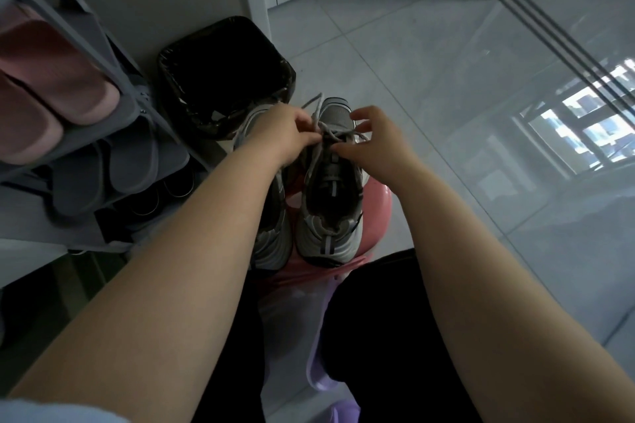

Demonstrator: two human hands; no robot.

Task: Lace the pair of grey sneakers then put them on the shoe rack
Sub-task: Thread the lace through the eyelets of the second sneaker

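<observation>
Two grey sneakers stand side by side on a pink stool [379, 206], heels toward me. The right sneaker [330, 216] is in full sight, its grey lace [335, 134] crossed over the tongue with one end sticking up past the toe. My left hand [285, 134] pinches the lace at the crossing. My right hand [374, 144] pinches the lace on the other side, thumb and fingers curled. My left forearm covers most of the left sneaker [271, 244]. The shoe rack [103, 55] stands at the left, holding slippers.
A black lined bin [223, 75] stands just beyond the sneakers, next to the rack. Pink slippers [44, 86] fill the rack's upper shelf, grey slippers [103, 175] the one below. My knees in dark trousers are under the stool. Glossy tiled floor spreads to the right.
</observation>
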